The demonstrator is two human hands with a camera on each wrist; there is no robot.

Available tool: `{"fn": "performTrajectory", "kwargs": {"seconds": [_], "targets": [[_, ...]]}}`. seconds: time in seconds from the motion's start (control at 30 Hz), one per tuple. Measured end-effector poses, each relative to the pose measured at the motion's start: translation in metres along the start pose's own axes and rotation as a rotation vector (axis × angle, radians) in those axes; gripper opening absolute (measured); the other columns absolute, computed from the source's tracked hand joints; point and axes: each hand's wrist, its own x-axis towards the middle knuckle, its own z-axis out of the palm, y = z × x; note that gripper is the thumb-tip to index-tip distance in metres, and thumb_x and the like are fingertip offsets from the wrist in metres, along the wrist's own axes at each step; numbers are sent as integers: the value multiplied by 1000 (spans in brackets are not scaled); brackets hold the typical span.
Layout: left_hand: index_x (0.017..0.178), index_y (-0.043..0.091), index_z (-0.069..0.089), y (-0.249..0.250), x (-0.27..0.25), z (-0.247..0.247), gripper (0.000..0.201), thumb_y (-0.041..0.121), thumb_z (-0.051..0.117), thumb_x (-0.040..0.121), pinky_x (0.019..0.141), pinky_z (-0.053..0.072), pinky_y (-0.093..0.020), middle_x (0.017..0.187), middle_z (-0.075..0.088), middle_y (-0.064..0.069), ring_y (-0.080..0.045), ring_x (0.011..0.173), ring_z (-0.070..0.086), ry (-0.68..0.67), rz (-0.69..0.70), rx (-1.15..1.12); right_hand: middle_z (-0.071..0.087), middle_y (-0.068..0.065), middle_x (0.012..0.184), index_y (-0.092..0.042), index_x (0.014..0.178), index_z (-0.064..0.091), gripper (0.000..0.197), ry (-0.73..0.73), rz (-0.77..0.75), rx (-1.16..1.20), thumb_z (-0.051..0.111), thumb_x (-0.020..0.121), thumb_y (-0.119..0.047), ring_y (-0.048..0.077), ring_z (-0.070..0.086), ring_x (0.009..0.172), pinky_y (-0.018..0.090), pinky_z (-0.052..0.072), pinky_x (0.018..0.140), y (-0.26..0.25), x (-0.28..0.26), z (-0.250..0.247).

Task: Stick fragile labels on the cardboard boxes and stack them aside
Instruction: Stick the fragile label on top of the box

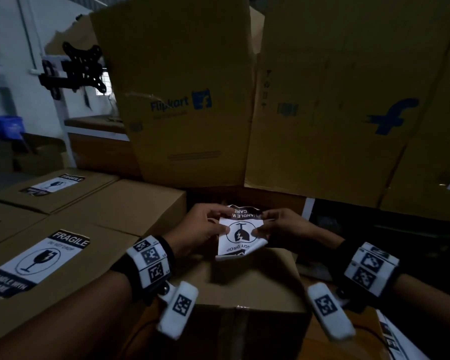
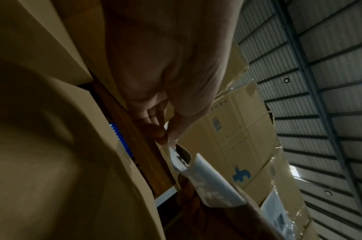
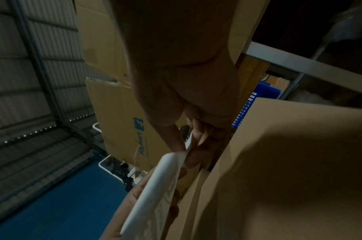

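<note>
While pinched between both hands (image 1: 200, 231), fragile label (image 1: 240, 233) above box (image 1: 247, 284).

Warehouse, stacked shipping cartons (image 1: 190, 100), corrugated metal wall (image 2: 330, 81)

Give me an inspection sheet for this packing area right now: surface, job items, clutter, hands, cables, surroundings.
Surface: wooden table, mostly covered by boxes.
Job's things: fragile label held curled over the plain box; not stuck yet. Labelled boxes stacked to the left.
Clutter: loose label sheets at the right edge.
Grippers: left hand and right hand each pinch a side of the label.
Cables: nothing seen.
Surroundings: tall Flipkart cartons standing behind, black bracket on the wall, blue crate far left.
</note>
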Motion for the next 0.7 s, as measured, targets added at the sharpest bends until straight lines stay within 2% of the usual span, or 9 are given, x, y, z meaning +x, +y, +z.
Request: {"fn": "performTrajectory", "kwargs": {"seconds": [0.13,0.17,0.27,0.33,0.4,0.47,0.57,0.63,0.7], "targets": [[131,3,56,-11,9,-7,53,-14,65,82,69,56,-21,114,68,-15,-15,89,70,-25,-45,19,72,21,90,10,104,68,26,-13,-4,-90,74,79,4,22,67,71,26,53,60,6,16,3],[132,4,56,-15,10,-9,53,-13,65,82,69,56,-23,114,68,-15,-16,88,71,-32,-60,24,73,19,86,11,103,68,26,-14,-2,-112,74,78,4,20,67,67,26,53,57,9,19,5],[133,7,55,-24,15,-13,54,-11,66,83,72,57,-27,112,68,-13,-18,91,71,-55,-77,68,74,19,89,10,98,70,24,-5,10,-184,76,79,-1,26,69,75,38,56,75,16,25,12],[133,9,55,-24,18,-14,55,-11,66,83,72,57,-26,113,68,-12,-18,91,71,-64,-67,88,74,14,77,9,90,70,24,55,13,-246,77,81,-12,22,67,66,35,53,68,16,26,12],[134,7,55,-19,21,-19,57,-14,66,82,70,57,-24,117,66,-13,-16,88,70,-72,-37,126,74,15,76,8,85,70,38,156,4,-296,80,79,-28,29,69,67,38,54,67,12,24,6],[135,8,54,-14,25,-29,61,-15,66,80,72,57,-25,124,63,-13,-14,86,69,-123,1,186,74,17,82,-1,81,71,41,259,-67,-448,80,77,-40,33,72,76,42,57,70,6,25,-3],[126,18,58,-3,27,-41,56,-11,68,80,78,59,-39,119,65,-11,-22,96,69,-283,46,237,75,2,99,-20,99,74,52,237,-234,-724,75,69,-62,19,70,83,40,59,76,-12,22,-2],[116,18,54,4,27,-42,49,-10,70,79,64,55,-33,111,66,-14,-21,86,68,-362,62,226,73,-3,104,-22,107,72,56,196,-245,-762,75,67,-62,16,69,87,42,58,79,-21,22,8],[114,19,46,9,28,-40,52,-10,70,79,55,48,-27,103,64,-17,-16,73,65,-415,56,223,72,2,88,-12,97,73,41,157,-216,-723,78,76,-47,20,65,71,34,53,66,-25,21,20]]}}
